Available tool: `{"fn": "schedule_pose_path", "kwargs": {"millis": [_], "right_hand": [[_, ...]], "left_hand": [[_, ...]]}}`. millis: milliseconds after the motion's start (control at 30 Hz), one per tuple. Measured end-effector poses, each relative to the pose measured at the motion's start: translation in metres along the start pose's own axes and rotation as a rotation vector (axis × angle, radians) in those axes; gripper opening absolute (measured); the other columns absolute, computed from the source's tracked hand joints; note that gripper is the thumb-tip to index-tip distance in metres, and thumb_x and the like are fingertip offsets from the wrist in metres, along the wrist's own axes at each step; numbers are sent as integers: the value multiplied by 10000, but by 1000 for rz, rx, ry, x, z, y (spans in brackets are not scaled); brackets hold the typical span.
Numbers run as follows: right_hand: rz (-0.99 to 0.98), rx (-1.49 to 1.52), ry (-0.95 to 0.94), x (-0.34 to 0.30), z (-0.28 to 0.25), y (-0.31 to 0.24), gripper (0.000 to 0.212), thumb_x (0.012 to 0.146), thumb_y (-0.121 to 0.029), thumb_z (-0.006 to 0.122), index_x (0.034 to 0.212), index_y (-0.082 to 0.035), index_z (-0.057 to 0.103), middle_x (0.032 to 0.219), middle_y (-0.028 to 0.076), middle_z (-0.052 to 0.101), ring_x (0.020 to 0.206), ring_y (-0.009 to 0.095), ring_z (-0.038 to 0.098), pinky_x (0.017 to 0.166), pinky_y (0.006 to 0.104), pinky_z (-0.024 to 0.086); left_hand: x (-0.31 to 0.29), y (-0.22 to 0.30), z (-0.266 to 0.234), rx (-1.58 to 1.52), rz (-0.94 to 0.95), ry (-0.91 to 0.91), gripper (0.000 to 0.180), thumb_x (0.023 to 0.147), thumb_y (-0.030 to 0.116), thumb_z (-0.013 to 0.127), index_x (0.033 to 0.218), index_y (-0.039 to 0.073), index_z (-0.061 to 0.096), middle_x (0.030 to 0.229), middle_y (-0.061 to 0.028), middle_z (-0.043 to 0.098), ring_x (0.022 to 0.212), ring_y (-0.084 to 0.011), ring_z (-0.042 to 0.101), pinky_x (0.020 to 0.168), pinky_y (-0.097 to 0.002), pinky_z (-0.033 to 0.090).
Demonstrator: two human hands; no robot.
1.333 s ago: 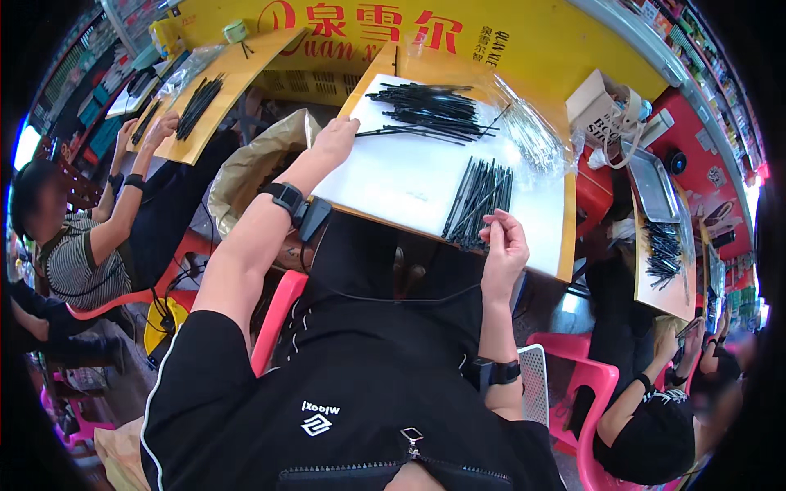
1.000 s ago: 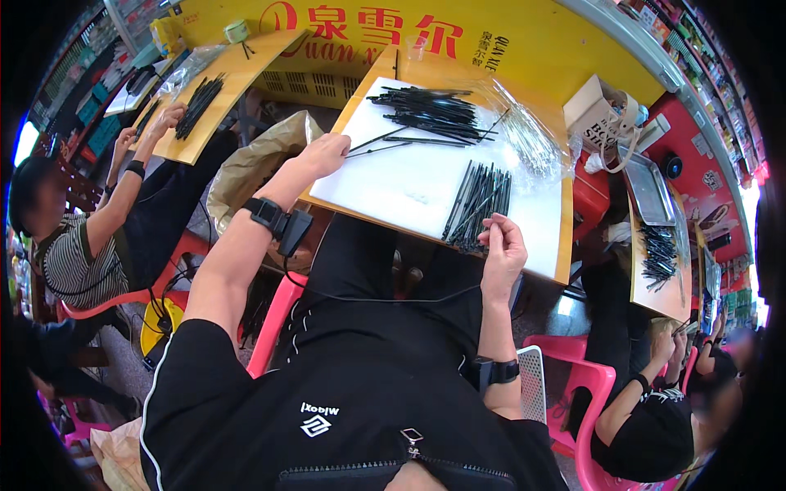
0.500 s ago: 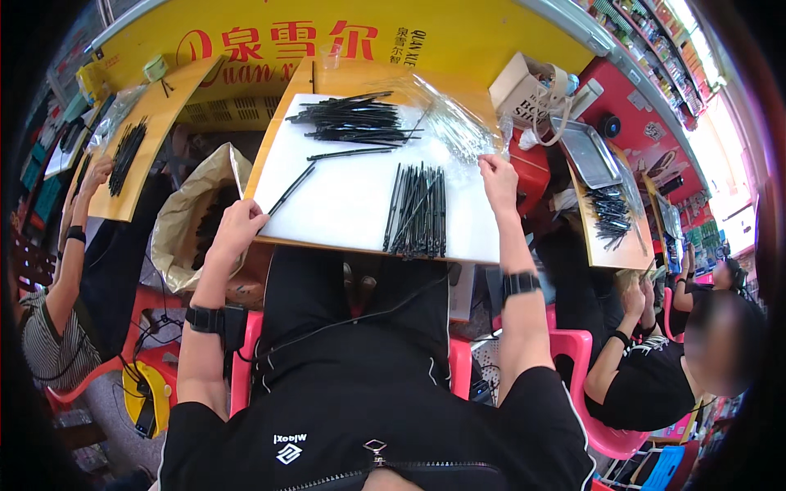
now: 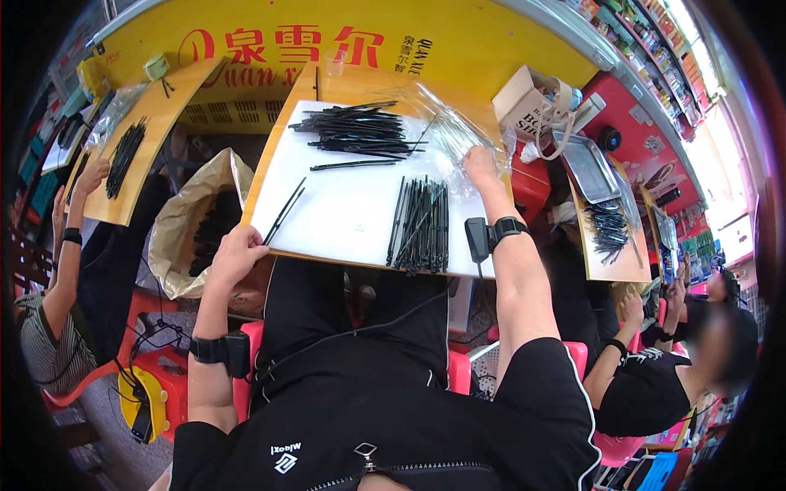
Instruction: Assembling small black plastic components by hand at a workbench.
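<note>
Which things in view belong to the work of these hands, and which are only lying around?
Probably in use:
two black sticks, at the left hand
far black pile
near black bundle
clear plastic bag, at the right hand
white sheet

Probably just lying about:
beige carrier bag
clear cup
metal tray

Right hand (image 4: 481, 164): hold unclear; striped shirt (image 4: 53, 345) cut off left; person's head (image 4: 725, 348) blurred

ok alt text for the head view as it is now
A person's left hand holds thin black strips by their ends over a white board, while the right hand is at clear plastic packaging. A far pile and a near pile of black strips lie on the board.
</note>
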State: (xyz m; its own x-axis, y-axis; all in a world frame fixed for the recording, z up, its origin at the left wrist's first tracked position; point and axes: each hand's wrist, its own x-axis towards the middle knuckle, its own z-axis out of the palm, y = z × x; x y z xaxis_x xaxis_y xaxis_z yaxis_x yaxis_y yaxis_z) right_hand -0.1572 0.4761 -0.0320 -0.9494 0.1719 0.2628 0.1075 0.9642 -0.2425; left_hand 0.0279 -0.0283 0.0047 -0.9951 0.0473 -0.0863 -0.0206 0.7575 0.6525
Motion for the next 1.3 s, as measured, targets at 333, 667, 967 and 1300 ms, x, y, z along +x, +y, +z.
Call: {"fn": "schedule_pose_path", "kwargs": {"millis": [333, 667, 967, 1300], "right_hand": [[-117, -149, 48, 4, -28, 6, 199, 766, -141, 574, 736, 28, 674, 775, 258, 630, 797, 385, 636, 753, 462, 498], [359, 1275, -373, -62, -98, -14, 87, 795, -95, 637, 765, -14, 636, 701, 70, 614, 603, 106, 569, 583, 241, 493], [358, 1733, -263, -210, -115, -104, 153, 811, -37, 618, 950, -43, 554, 765, 84, 632, 582, 101, 597, 530, 217, 509], [255, 1848, -374, -274, -86, -180, 89, 884, -87, 589, 946, -29, 563, 849, 93, 649, 714, 136, 639, 651, 241, 539]], "left_hand": [[-30, -31, 0, -502, -222, -283, 115, 822, 85, 635, 866, -3, 575, 737, -46, 598, 583, -130, 605, 480, -231, 490], [-48, 32, -7, -941, -154, -377, 136, 824, 45, 633, 936, 26, 558, 829, -46, 605, 724, -153, 648, 602, -218, 524], [-61, 75, 11, -746, 67, -537, 210, 893, 131, 568, 1046, -12, 567, 864, -58, 604, 768, -133, 631, 664, -242, 539], [-70, 113, 27, -898, 40, -592, 175, 904, 126, 552, 1027, 3, 561, 855, -67, 604, 777, -153, 634, 692, -260, 555]]}}
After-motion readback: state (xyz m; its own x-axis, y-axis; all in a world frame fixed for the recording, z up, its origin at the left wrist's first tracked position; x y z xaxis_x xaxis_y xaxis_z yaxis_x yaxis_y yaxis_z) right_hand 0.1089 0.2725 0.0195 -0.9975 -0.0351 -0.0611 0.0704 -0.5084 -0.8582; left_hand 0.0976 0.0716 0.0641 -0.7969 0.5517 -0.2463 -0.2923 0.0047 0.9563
